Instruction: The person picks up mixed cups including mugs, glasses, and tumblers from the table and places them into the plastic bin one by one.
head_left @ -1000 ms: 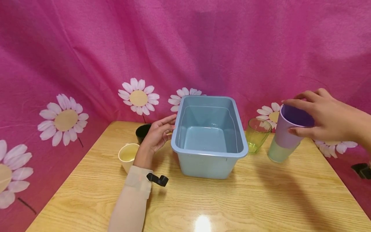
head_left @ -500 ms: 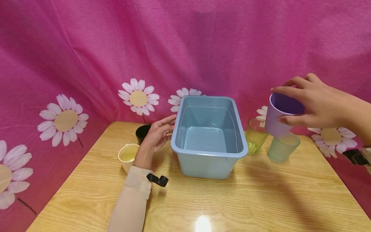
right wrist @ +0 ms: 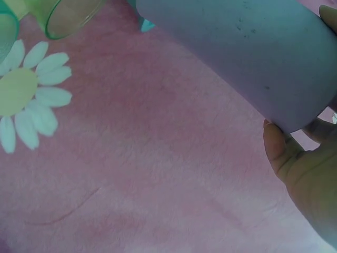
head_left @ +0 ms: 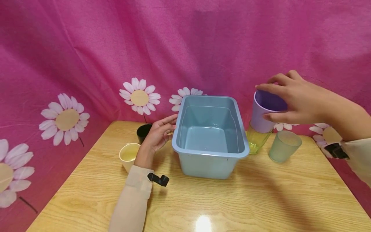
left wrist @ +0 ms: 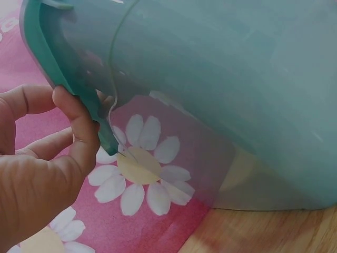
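My right hand (head_left: 301, 96) grips a purple cup (head_left: 260, 117) near its rim, fingers and thumb on either side. The cup is off the table, mouth up; in the head view its lower end overlaps the yellow-green glass (head_left: 256, 141). In the right wrist view, the purple cup (right wrist: 253, 58) stretches to the top edge, so its base is out of sight. My left hand (head_left: 157, 135) holds the left rim of a blue-grey plastic tub (head_left: 207, 166). Thumb and fingers meet that rim in the left wrist view. Nothing lies inside the tub.
A frosted pale-green glass (head_left: 285, 146) stands right of the yellow-green one. Left of the tub are a cream mug (head_left: 128, 156) and a black cup (head_left: 143, 132), partly behind my left hand. A pink flowered cloth (head_left: 150, 48) hangs behind the wooden table (head_left: 188, 203).
My right hand has lifted the purple cup off the frosted glass and carried it left to the yellow-green glass. The left hand stays at the tub's rim.
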{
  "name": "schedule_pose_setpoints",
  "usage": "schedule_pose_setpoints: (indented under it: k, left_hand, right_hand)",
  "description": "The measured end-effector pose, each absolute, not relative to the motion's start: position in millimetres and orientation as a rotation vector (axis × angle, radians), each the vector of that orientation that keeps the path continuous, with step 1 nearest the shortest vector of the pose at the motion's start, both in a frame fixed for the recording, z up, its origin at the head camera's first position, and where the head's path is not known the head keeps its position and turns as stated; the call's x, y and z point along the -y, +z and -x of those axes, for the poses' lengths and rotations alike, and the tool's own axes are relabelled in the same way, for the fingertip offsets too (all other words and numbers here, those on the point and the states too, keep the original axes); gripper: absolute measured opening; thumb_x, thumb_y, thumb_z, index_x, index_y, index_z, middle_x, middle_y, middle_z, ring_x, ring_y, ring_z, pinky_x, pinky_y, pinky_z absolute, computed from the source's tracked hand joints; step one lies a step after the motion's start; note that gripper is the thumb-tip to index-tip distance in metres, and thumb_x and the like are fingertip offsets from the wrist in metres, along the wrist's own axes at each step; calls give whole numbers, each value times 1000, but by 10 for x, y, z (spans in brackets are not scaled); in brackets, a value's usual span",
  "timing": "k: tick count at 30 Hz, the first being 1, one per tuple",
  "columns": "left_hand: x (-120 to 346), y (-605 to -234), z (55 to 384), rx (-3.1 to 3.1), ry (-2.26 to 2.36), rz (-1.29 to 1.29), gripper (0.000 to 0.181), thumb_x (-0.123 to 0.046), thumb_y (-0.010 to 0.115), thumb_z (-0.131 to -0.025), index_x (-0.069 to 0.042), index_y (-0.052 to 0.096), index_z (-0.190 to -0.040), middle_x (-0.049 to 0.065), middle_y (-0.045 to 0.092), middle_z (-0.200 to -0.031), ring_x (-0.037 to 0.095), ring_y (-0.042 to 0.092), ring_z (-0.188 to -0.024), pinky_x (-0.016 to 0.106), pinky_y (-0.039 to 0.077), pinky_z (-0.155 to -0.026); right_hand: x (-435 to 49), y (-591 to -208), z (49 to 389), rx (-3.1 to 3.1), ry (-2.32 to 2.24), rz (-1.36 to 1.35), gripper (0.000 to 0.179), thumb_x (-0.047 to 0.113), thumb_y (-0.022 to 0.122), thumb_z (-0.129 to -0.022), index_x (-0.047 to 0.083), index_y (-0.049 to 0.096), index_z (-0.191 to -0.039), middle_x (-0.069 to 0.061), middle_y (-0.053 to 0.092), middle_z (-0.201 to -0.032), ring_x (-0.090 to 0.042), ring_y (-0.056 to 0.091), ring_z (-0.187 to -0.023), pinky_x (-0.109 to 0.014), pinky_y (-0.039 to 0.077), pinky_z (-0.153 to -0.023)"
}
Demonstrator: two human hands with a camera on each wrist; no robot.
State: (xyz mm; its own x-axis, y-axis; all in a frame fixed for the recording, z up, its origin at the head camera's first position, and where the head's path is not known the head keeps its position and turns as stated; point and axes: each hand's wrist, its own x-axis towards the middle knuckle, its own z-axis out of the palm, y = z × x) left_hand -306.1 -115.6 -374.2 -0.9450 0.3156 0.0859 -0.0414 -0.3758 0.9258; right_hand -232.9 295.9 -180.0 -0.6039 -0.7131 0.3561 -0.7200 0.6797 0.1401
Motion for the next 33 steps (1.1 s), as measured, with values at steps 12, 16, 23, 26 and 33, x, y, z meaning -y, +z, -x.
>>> schedule_pose_setpoints:
  k: [12,16,23,26,33]
  left_hand:
    - [1143,-3732,3061,-1626,2398,-366,49,3,51,-101,-2,50,-150,24,54,-146,18,70,-96,33,60,-83]
    - [1146,-3739,3058,-1622,2399,-363,50,3,51,-101,-2,50,-150,23,54,-146,18,70,-95,33,60,-82]
    - [1167,-3744,3067,-1620,2394,-377,50,3,52,-101,-2,50,-150,23,53,-146,17,70,-94,32,61,-81]
    - [1178,-3740,3073,-1626,2391,-381,50,2,52,-101,-3,50,-150,23,53,-146,17,70,-94,32,61,-81]
    - [1174,-3744,3088,-1615,2397,-384,50,3,52,-100,-2,50,-150,21,57,-141,17,69,-92,32,60,-81]
  right_hand:
    - [-2702,-1862,2420,2507,45,-1130,74,35,83,-77,10,58,-143,-16,58,-128,-34,45,-102,-45,37,-77]
    - [-2619,-1879,2452,2513,60,-1136,74,36,82,-79,10,58,-144,-14,58,-129,-33,44,-101,-44,37,-78]
    - [-2498,-1960,2536,2515,101,-1141,72,37,80,-80,11,58,-144,-15,58,-129,-33,44,-101,-44,37,-78]
    - [-2461,-2000,2577,2522,116,-1124,71,37,80,-81,12,58,-143,-15,57,-129,-34,44,-103,-44,38,-78]
    - [-2396,-2038,2632,2521,136,-1124,69,38,79,-82,12,58,-143,-15,57,-128,-35,43,-103,-44,38,-78]
